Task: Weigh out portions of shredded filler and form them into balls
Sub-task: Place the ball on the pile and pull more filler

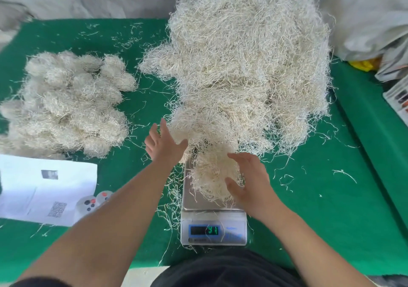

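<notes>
Pale filler portion (212,176) on scale (213,227), right hand (249,183) spread, seemingly touching it, left hand (164,143) spread, empty

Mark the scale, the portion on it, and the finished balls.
scale (213,231): head view, front panel by the display.
portion (212,174): head view, middle of the clump.
balls (66,103): head view, centre of the left pile.

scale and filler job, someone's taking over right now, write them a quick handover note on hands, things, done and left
Left hand: open, reaching at the near edge of the big loose filler heap.
Right hand: open, fingers against the portion on the scale.
Display is lit; digits are too blurred to trust.
Done: a pile of formed balls sits at left on the green table.
Left: confirm the weight, ball this portion, add it to the pile, then repeat from the heap.
</notes>
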The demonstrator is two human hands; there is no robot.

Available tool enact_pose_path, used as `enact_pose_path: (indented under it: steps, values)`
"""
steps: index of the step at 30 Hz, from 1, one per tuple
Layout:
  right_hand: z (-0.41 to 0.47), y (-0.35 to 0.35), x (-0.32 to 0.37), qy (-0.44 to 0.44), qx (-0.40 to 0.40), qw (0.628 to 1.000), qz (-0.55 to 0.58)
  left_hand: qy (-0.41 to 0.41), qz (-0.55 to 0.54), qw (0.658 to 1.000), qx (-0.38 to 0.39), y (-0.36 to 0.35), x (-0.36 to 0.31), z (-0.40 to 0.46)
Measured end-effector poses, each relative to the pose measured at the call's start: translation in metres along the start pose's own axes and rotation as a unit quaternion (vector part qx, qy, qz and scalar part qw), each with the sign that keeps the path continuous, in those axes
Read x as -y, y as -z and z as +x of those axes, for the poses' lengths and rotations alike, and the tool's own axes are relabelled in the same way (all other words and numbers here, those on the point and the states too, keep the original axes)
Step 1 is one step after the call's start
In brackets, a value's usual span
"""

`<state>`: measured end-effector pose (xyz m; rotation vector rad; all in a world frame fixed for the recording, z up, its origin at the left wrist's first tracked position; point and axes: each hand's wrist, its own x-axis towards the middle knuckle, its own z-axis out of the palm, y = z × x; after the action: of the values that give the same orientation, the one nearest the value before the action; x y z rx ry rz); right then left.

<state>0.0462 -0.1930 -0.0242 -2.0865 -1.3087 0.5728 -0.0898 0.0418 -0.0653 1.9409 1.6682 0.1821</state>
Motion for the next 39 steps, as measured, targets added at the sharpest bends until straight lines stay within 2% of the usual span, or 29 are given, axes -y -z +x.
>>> enact_pose_path:
  steps: [2, 4, 7, 10, 12, 15, 17, 19, 21, 23, 26, 29, 31, 33, 36, 38, 39]
  values:
    - [0.008, 0.004, 0.001, 0.003, -0.006, 1.0, -0.003, -0.041, 0.077, 0.996, -0.001, 0.003, -0.003, 0.022]
    - [0.02, 0.011, 0.002, 0.009, -0.023, 1.0, 0.003, -0.092, 0.059, 0.993, -0.046, 0.008, -0.012, 0.034]
    - [0.05, 0.021, 0.008, 0.019, -0.062, 0.998, 0.018, -0.155, -0.044, 0.984, -0.073, 0.017, -0.04, 0.037]
    - [0.091, 0.028, 0.023, -0.011, -0.059, 0.997, 0.052, -0.222, -0.173, 0.959, -0.015, 0.032, -0.075, 0.026]
    - [0.126, 0.031, 0.04, -0.037, -0.032, 0.993, 0.105, -0.269, -0.251, 0.93, 0.018, 0.045, -0.099, 0.013]
    - [0.17, 0.033, 0.061, 0.045, -0.006, 0.985, 0.169, -0.309, -0.385, 0.868, 0.05, 0.057, -0.13, -0.001]
    - [0.192, 0.034, 0.064, 0.05, -0.032, 0.981, 0.187, -0.295, -0.471, 0.827, 0.081, 0.068, -0.145, -0.006]
    - [0.21, 0.036, 0.062, -0.014, -0.07, 0.993, 0.09, -0.287, -0.501, 0.812, 0.082, 0.08, -0.155, -0.003]
    - [0.225, 0.036, 0.057, -0.046, -0.072, 0.996, -0.034, -0.293, -0.503, 0.811, 0.061, 0.091, -0.161, 0.005]
    - [0.236, 0.04, 0.052, -0.059, -0.071, 0.995, -0.046, -0.28, -0.526, 0.802, 0.045, 0.096, -0.164, 0.013]
    - [0.248, 0.042, 0.036, -0.089, -0.041, 0.995, -0.023, -0.213, -0.563, 0.799, 0.017, 0.099, -0.163, 0.028]
    - [0.253, 0.043, 0.025, -0.11, -0.001, 0.987, -0.121, -0.143, -0.553, 0.82, -0.02, 0.1, -0.159, 0.036]
    - [0.257, 0.046, 0.015, -0.136, 0.01, 0.974, -0.183, -0.1, -0.57, 0.814, -0.056, 0.101, -0.151, 0.042]
    - [0.258, 0.057, 0.003, -0.219, -0.008, 0.97, -0.105, -0.059, -0.641, 0.764, -0.052, 0.106, -0.145, 0.046]
    - [0.258, 0.076, -0.017, -0.341, -0.061, 0.934, 0.09, -0.01, -0.726, 0.685, -0.059, 0.118, -0.133, 0.055]
    - [0.256, 0.082, -0.028, -0.396, -0.045, 0.899, 0.183, 0.055, -0.737, 0.668, -0.086, 0.119, -0.121, 0.066]
    - [0.254, 0.084, -0.031, -0.418, -0.036, 0.877, 0.232, 0.081, -0.707, 0.697, -0.089, 0.118, -0.117, 0.07]
